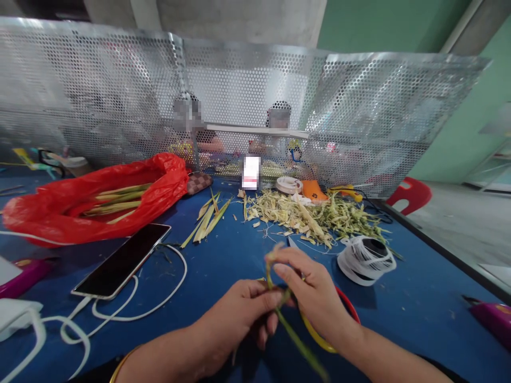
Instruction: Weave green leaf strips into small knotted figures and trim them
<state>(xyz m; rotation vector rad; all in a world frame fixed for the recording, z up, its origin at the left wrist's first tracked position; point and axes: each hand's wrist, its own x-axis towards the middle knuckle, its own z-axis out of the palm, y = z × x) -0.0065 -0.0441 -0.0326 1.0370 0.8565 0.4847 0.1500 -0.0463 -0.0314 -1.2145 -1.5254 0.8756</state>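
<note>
My left hand (239, 314) is closed, pinching a thin green leaf strip (293, 335) near the table's front edge. My right hand (313, 292) is closed on the same strip just to the right, with its upper end curling over the fingers at the top. The strip trails down and to the right, blurred by motion. Both hands touch each other over the blue table (223, 266). A red-and-yellow ring (351, 311) lies partly hidden under my right hand.
A red plastic bag (80, 207) with green stalks lies at the left. A phone (123, 260) on a white cable sits beside it. Leaf scraps (315, 215), loose strips (207, 221) and a white spool (367, 258) lie ahead. A perforated metal screen (255, 106) stands behind, with people beyond.
</note>
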